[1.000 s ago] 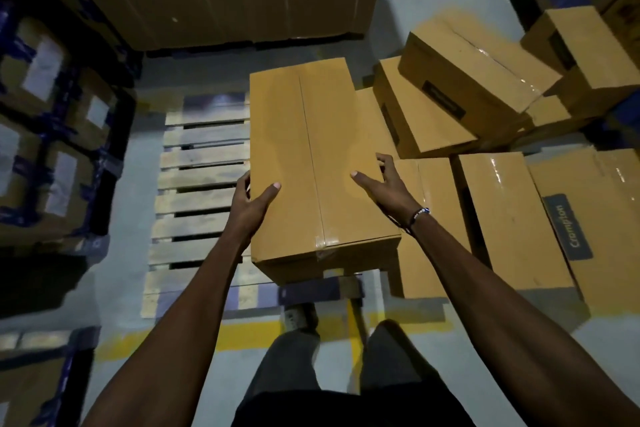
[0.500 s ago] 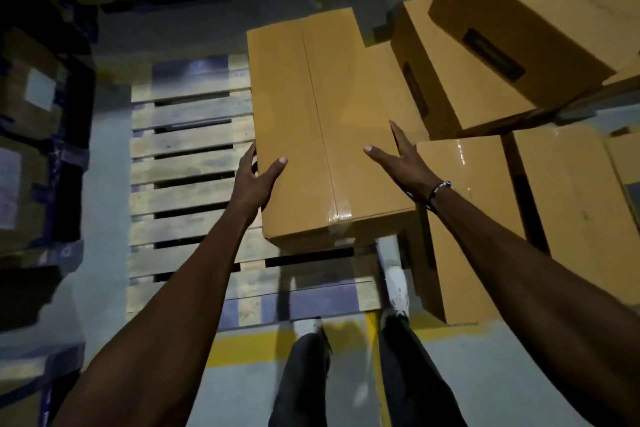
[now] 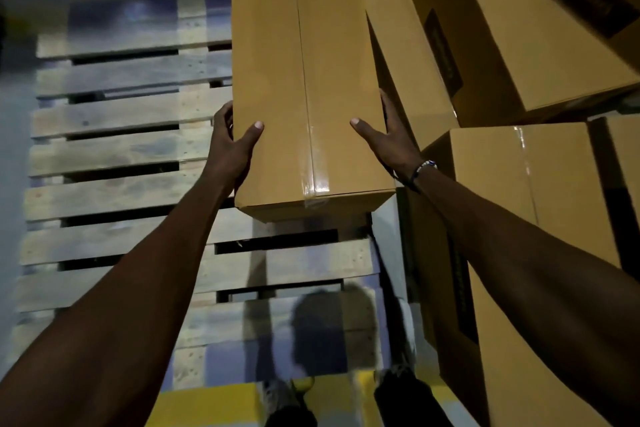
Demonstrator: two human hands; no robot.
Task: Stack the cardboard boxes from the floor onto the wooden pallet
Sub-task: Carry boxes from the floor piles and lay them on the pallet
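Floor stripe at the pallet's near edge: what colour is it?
Yellow; the floor stripe shows in the head view, just below the wooden pallet.

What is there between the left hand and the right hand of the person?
In the head view, the long cardboard box lies between them. The left hand grips its left side, the right hand presses its right side, above the wooden pallet.
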